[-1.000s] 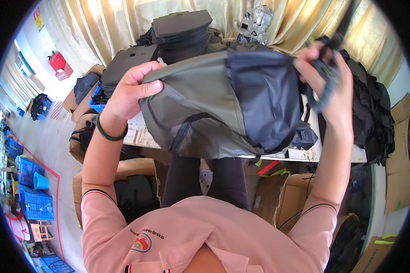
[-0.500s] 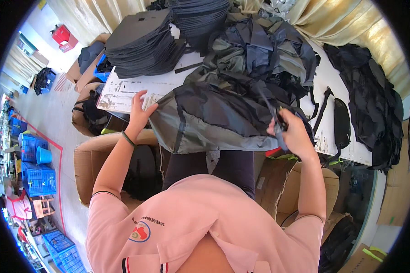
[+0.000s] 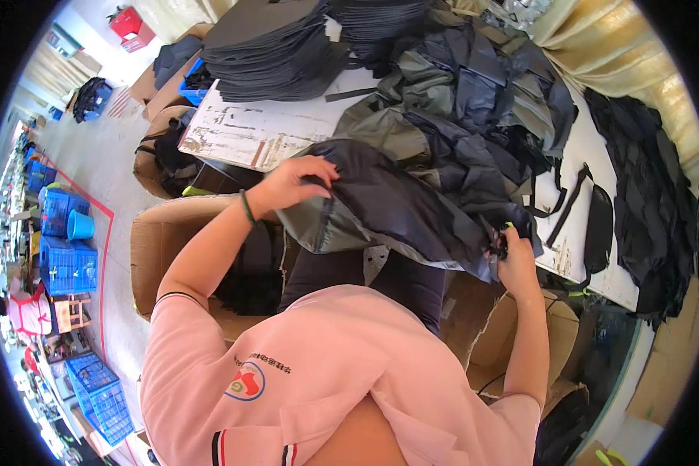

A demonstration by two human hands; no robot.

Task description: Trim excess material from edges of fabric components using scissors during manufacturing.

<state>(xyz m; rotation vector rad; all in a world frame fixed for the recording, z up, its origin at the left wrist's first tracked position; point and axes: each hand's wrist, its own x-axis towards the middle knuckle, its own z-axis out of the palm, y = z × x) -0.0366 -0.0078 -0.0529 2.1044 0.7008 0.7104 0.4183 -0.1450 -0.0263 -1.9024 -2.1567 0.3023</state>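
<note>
A thin olive-and-black fabric piece (image 3: 412, 202) lies over the front edge of the white table and hangs above my lap. My left hand (image 3: 295, 182) is at its left part, thumb and curled fingertips close together at the dark seam, apparently pinching the cloth. My right hand (image 3: 518, 264) is closed around dark-handled scissors (image 3: 499, 244) at the fabric's right end. Their blades are hard to make out against the dark cloth. More crumpled olive and black fabric (image 3: 474, 93) is heaped just behind the piece.
Stacks of black flat panels (image 3: 276, 58) stand at the back of the worn white table (image 3: 248, 140). A black pouch with straps (image 3: 598, 225) and a dark cloth pile (image 3: 652, 202) are at right. Open cardboard boxes (image 3: 159, 256) sit below the table edge; blue crates (image 3: 70, 264) stand farther left.
My left hand has moved right, from the fabric's left edge to the seam. My right hand has moved right and lower with the scissors. The view has shifted slightly.
</note>
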